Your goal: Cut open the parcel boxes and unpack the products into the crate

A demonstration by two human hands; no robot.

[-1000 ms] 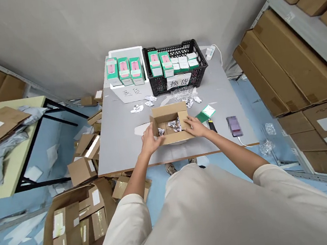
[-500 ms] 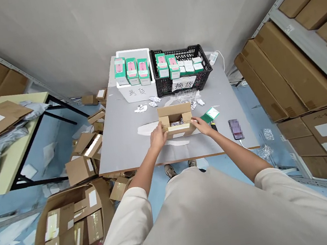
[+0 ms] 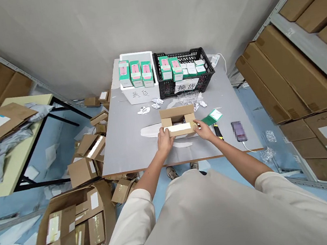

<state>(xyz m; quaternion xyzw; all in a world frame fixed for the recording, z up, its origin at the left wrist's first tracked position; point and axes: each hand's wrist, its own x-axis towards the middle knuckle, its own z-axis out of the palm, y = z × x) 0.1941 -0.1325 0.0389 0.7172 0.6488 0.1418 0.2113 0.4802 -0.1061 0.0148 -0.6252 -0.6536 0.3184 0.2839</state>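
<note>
A small cardboard box (image 3: 176, 111) stands on the table in front of me, its back flap upright and its top open. Its front flap, which carries a white label, tilts up across the front of the opening. My left hand (image 3: 165, 139) grips the flap's left end, fingers closed on the cardboard. At the other end, the fingers of my right hand (image 3: 204, 130) pinch the box's right front corner. Just beyond the right hand lies a green-and-white carton (image 3: 212, 116), and a yellow-and-black cutter (image 3: 218, 132) rests beside that hand. The box's contents are mostly hidden.
At the table's back stand a white bin (image 3: 140, 95) and a black crate (image 3: 166, 89), both with green-and-pink cartons. Crumpled paper (image 3: 143, 110) and bubble wrap (image 3: 188, 97) lie before them. A phone (image 3: 239, 131) charges at right. A large carton (image 3: 107, 212) of boxes sits lower left.
The front flap has swung up, so more of its white label shows and less of the inside. Both hands moved slightly with it. The whole view has shifted a little.
</note>
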